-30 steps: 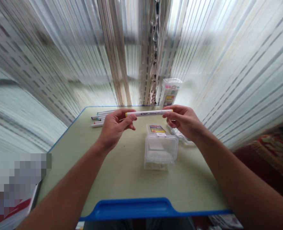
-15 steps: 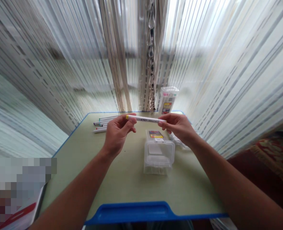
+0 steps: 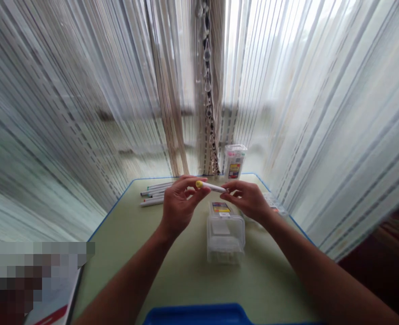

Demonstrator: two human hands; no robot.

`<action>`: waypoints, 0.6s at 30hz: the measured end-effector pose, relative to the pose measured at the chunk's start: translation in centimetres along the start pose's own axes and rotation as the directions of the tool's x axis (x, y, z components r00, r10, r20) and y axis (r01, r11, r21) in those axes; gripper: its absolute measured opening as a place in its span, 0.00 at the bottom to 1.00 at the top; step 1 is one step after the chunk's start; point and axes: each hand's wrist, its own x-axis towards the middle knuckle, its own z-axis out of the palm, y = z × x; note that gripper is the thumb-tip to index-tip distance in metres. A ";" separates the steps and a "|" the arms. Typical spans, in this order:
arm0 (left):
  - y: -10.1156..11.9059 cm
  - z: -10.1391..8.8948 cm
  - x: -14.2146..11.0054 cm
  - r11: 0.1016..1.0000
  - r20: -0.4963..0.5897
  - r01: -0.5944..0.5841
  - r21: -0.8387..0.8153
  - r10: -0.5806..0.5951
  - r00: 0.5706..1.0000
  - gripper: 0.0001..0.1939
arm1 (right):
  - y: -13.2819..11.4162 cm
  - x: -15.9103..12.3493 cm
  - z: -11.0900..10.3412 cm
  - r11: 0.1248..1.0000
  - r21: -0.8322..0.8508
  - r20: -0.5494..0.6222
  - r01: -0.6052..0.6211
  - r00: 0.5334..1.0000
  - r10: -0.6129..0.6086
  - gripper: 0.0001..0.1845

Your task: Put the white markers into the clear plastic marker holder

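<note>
Above the table, a white marker (image 3: 213,187) with a yellow end is held between both hands. My left hand (image 3: 181,205) pinches it near the yellow end, which is turned partly toward me. My right hand (image 3: 248,198) grips the other end with thumb and fingertips. Below the marker stands a clear plastic box (image 3: 225,239) with its lid tipped open and a yellow and dark label. Behind my left hand lie several white markers (image 3: 153,202) with coloured ends, partly hidden by that hand.
At the table's back edge stands a tall clear container (image 3: 235,164) with markers in it. Clear packaging (image 3: 275,204) lies right of my right hand. A string curtain (image 3: 118,90) hangs behind the pale green table (image 3: 182,275). A blurred-out item sits at the lower left.
The marker's yellow end has turned toward me, and my hands have come closer together. The whole view has tilted up, so the table sits lower in the picture.
</note>
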 end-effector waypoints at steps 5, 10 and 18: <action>0.2 0.4 -0.4 0.999 0.028 -0.041 0.031 0.040 0.999 0.12 | -0.2 0.0 0.1 0.989 -0.068 0.006 0.130 0.991 -0.130 0.10; 0.7 0.9 -1.0 0.980 0.119 -0.154 0.128 0.139 0.983 0.13 | -0.3 -0.1 0.3 0.979 -0.133 0.055 0.155 0.987 -0.149 0.09; 1.1 1.5 -1.5 0.910 0.241 -0.326 0.255 0.267 0.933 0.16 | -0.6 -0.3 0.3 0.983 -0.129 0.051 0.128 0.991 -0.123 0.12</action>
